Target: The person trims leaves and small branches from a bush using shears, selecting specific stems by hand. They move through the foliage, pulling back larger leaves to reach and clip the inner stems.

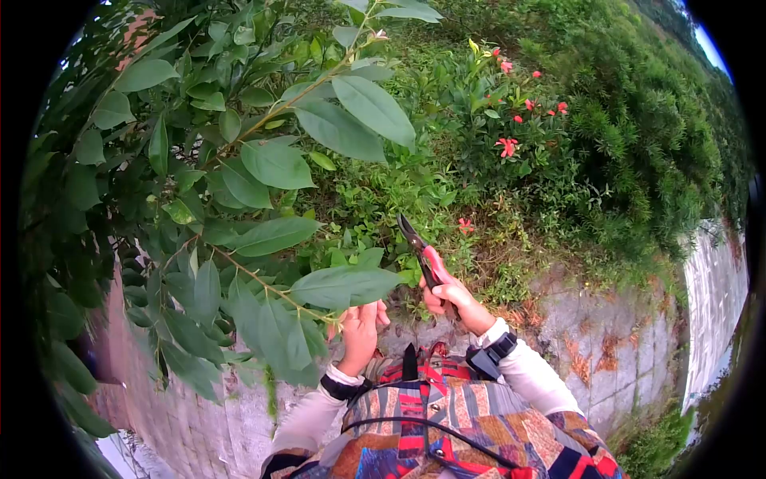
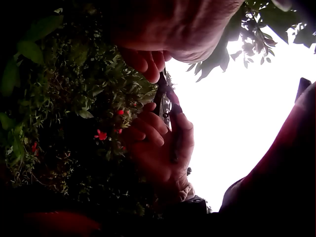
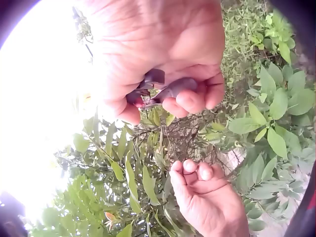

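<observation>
Pruning shears [image 1: 432, 264] with red on the handles are gripped in my right hand [image 1: 461, 302], their dark blades pointing up and away from me in the head view. The right wrist view has the fingers wrapped around the dark handle ends [image 3: 174, 90]. My left hand [image 1: 361, 335] is beside the tip of a leafy branch [image 1: 263, 285], partly behind a broad leaf [image 1: 345, 286]. Seen from the right wrist, the left hand's fingers [image 3: 189, 167] are loosely bent, with nothing in them.
Another leafy branch [image 1: 297, 97] reaches across the upper left. Bushes with red flowers [image 1: 507, 147] grow ahead, beside dense greenery [image 1: 638, 120]. Grey paving [image 1: 622, 335] lies at the right and below. A patterned garment [image 1: 431, 431] covers my front.
</observation>
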Tool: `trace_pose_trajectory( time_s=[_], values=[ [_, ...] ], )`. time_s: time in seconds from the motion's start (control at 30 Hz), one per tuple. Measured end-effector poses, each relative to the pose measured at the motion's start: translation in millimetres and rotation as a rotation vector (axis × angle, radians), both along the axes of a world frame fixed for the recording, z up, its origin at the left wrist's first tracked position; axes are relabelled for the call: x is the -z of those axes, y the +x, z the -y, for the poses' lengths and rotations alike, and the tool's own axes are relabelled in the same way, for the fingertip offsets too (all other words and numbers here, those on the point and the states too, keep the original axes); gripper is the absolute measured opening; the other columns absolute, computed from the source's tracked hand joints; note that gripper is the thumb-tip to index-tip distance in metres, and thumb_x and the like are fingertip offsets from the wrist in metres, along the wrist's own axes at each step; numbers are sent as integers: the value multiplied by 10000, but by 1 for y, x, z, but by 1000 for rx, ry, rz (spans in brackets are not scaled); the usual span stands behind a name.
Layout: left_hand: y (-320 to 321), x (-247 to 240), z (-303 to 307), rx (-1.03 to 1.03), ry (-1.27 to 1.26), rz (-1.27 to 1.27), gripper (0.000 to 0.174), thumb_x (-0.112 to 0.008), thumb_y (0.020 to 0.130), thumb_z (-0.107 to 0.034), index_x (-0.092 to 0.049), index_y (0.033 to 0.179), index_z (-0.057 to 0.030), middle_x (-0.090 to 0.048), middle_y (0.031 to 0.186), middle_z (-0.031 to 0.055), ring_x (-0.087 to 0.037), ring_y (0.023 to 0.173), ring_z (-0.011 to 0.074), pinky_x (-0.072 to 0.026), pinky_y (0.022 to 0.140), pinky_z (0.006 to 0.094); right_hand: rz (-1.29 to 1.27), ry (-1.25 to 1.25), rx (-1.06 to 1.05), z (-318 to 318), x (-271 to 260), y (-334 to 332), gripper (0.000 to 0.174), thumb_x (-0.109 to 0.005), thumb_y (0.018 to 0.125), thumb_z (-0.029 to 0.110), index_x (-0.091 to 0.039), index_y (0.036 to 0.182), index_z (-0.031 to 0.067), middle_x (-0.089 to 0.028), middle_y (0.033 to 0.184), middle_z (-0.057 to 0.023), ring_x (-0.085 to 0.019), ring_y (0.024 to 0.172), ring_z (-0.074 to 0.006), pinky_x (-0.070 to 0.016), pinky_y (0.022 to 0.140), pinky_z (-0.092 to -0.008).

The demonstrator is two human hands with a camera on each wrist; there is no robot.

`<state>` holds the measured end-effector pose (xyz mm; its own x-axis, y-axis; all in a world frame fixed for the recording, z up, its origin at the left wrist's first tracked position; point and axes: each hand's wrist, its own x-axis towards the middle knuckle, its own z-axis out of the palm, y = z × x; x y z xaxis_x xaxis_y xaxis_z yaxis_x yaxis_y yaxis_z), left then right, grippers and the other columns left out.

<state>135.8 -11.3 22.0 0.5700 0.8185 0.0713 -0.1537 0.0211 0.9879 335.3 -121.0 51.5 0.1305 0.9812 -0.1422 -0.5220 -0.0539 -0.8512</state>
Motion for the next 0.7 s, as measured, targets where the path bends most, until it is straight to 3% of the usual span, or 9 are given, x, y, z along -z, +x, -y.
trace_pose_trajectory(
  time_s=[0.07, 0.43, 0.7],
  values=[
    [29, 10, 4, 47, -26, -13, 127, -488, 1065, -146, -542, 1062, -31, -577, 824, 30, -547, 618, 78, -481, 581, 226, -4, 10, 49, 16, 4, 19, 364, -517, 941, 293, -477, 1184, 26, -429, 760, 22, -394, 653, -89, -341, 605, -256],
    [180, 53, -59, -51, -53, -6, 163, -542, 1044, -169, -535, 1160, -55, -601, 867, 21, -569, 593, 62, -448, 520, 189, -99, -10, 186, 64, 9, 95, 378, -515, 947, 310, -473, 1200, 32, -429, 747, 10, -423, 654, -103, -354, 617, -256],
    [260, 42, -146, -133, 90, -198, 451, -577, 1019, -161, -433, 1432, -52, -623, 901, 36, -617, 623, 85, -483, 518, 215, 130, -97, 174, 36, 11, 145, 549, -496, 930, 306, -409, 1367, -14, -423, 740, 22, -415, 638, -86, -333, 601, -251]
  ],
)
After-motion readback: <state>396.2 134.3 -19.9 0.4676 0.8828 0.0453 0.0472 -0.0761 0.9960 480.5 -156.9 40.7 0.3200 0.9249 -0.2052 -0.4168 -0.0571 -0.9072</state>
